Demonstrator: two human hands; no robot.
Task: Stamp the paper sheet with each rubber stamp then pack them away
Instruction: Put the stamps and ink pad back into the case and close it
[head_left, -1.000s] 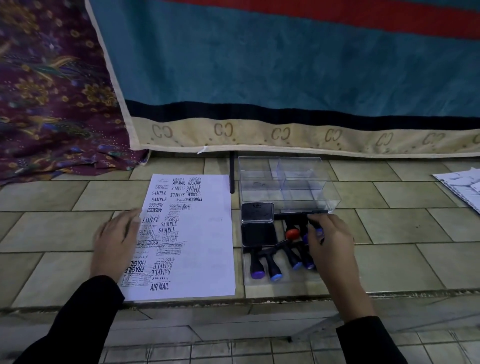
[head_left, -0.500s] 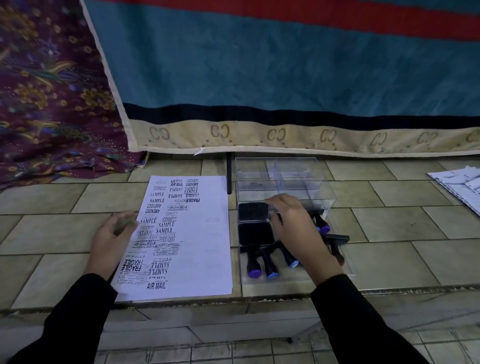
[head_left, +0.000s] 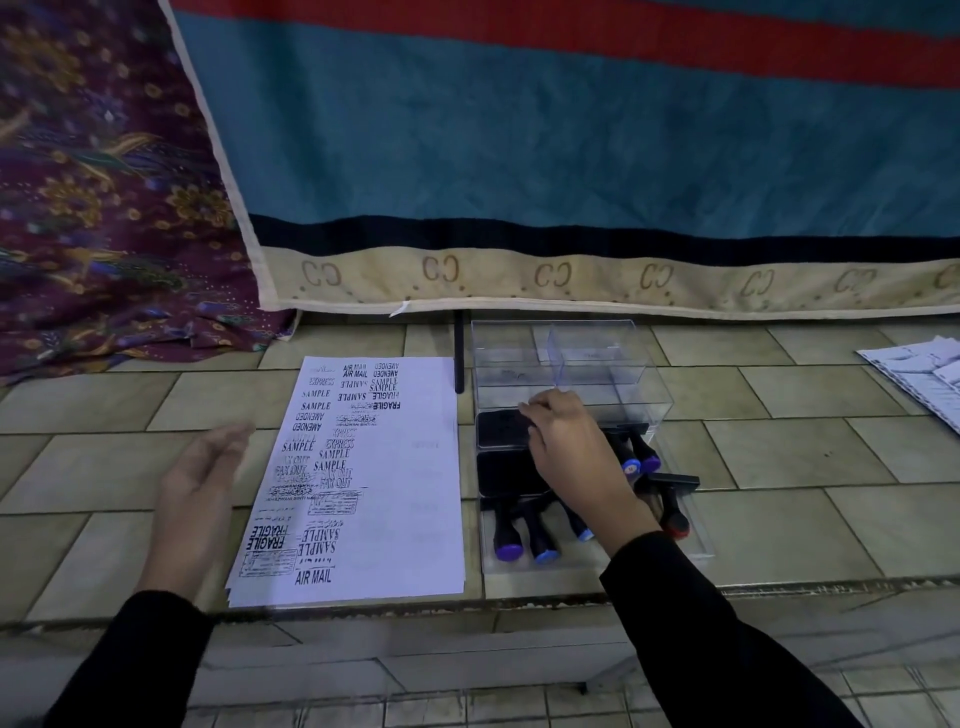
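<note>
Nearest, two black sleeves reached out over the edge of a tiled ledge (head_left: 831, 519). The left hand (head_left: 200, 493) was blurred, its fingers straight and released, holding nothing, just left of the paper (head_left: 405, 493). The paper lay flat at the ledge's front edge, its left half crowded with black imprints such as AIR MAIL, FRAGILE and SAMPLE, its right half mostly bare.

Just right of the paper sat a clear tray (head_left: 597, 566). The stamps (head_left: 540, 535) lay in it on their sides, black handles with purple, blue and red caps, three near the front, a red-capped one (head_left: 675, 514) to the right and two more beyond the wrist. The right hand (head_left: 571, 447) reached across the tray, fingers bent down onto the right edge of a black ink pad (head_left: 501, 434); whether they gripped it I cannot tell.

Behind the tray stood a clear box (head_left: 587, 358), with a black rod (head_left: 459, 358) beside it. Loose papers (head_left: 924, 369) lay far right. A teal blanket (head_left: 571, 156) and a floral cloth (head_left: 104, 208) hung at the back.
</note>
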